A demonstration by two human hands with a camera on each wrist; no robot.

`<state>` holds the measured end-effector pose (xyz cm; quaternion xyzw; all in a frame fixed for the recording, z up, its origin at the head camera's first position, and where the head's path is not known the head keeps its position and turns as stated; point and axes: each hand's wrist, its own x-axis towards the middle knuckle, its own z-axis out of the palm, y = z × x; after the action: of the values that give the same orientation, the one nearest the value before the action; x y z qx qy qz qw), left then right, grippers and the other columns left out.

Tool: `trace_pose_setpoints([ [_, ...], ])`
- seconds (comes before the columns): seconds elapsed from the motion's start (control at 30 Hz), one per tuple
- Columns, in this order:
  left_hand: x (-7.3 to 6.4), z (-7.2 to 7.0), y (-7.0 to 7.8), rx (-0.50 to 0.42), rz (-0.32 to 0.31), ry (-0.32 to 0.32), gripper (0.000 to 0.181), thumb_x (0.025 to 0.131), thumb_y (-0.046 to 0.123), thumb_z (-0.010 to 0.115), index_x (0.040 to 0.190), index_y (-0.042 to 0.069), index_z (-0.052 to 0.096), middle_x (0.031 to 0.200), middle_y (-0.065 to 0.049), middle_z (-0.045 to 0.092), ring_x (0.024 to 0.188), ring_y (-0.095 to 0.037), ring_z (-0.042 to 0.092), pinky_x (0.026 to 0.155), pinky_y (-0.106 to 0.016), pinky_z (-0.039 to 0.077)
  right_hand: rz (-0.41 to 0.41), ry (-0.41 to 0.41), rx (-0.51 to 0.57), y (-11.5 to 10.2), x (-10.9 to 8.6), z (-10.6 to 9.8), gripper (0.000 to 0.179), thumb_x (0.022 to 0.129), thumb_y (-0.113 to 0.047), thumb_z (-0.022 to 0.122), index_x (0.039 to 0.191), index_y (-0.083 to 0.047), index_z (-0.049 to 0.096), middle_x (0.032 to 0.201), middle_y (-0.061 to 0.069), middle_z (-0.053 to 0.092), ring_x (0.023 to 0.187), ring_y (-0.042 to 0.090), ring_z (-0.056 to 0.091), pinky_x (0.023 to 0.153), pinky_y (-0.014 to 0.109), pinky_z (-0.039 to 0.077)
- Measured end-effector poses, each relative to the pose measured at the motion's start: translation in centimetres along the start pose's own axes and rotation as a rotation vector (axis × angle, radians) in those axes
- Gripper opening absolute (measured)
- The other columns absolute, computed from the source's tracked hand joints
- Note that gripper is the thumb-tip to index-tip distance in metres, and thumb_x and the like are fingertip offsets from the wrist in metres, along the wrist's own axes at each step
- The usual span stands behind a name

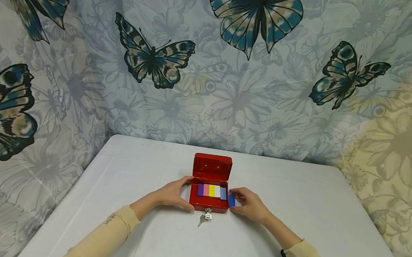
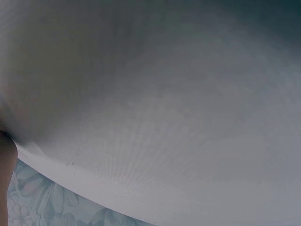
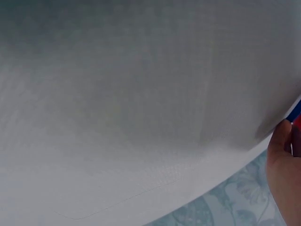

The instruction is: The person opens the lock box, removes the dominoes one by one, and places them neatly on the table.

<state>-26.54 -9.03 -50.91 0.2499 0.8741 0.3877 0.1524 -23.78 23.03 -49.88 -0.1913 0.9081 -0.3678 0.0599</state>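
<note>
A small red cash box [image 1: 208, 208] stands on the table with its lid [image 1: 212, 166] raised at the back. Inside lies a row of coloured blocks [image 1: 212, 190]: purple, pink, yellow, white and light blue. My left hand [image 1: 171, 193] holds the box's left side, thumb at the front corner and fingers at the back corner. On the other side, my right hand [image 1: 251, 204] pinches a blue block [image 1: 232, 200] close against the box's right wall. A small padlock [image 1: 208, 214] with keys [image 1: 202, 219] hangs at the front. The left wrist view shows mostly tabletop; part of the right hand [image 3: 284, 165] shows in the right wrist view.
A white cloth covers the table [image 1: 134, 159], which ends at a wall hanging [image 1: 208, 104] printed with butterflies and flowers behind and at the sides. The raised lid stands up behind the row of blocks.
</note>
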Motion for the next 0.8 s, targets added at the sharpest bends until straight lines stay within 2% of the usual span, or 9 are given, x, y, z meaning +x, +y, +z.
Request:
trace_pose_setpoints([
  [0.23,0.11,0.05,-0.13,0.000,0.001,0.003,0.104,0.065,0.051,0.086,0.149,0.018,0.033,0.149,0.000,0.042,0.136,-0.021,0.039,0.110,-0.050,0.033,-0.007,0.012,0.002,-0.09,-0.08,-0.12,0.053,0.078,-0.012,0.082,0.125,-0.002,0.060,0.118,0.009,0.062,0.100,0.022,0.059,0.090,0.038,0.053],
  [0.43,0.21,0.08,-0.29,0.005,0.002,0.007,0.105,0.065,0.052,0.085,0.149,0.019,0.033,0.149,0.000,0.042,0.136,-0.021,0.039,0.110,-0.051,0.033,-0.008,0.036,0.053,-0.08,-0.21,-0.17,0.048,0.082,-0.010,0.078,0.125,-0.001,0.060,0.119,0.011,0.063,0.100,0.024,0.060,0.089,0.039,0.054],
  [0.6,0.14,0.07,-0.18,0.006,-0.007,0.003,0.105,0.065,0.052,0.085,0.149,0.019,0.032,0.149,-0.001,0.042,0.136,-0.022,0.038,0.110,-0.051,0.033,0.044,0.074,0.111,-0.20,-0.35,-0.24,0.042,0.085,-0.009,0.075,0.124,-0.002,0.061,0.117,0.011,0.064,0.099,0.024,0.060,0.088,0.038,0.054],
  [0.8,0.07,0.11,-0.07,0.004,-0.015,0.000,0.104,0.065,0.052,0.085,0.149,0.019,0.032,0.149,-0.001,0.041,0.137,-0.022,0.038,0.110,-0.052,0.034,0.151,0.108,0.202,-0.54,-0.46,-0.45,0.037,0.088,-0.012,0.072,0.123,-0.005,0.063,0.116,0.009,0.065,0.101,0.025,0.061,0.089,0.041,0.054],
])
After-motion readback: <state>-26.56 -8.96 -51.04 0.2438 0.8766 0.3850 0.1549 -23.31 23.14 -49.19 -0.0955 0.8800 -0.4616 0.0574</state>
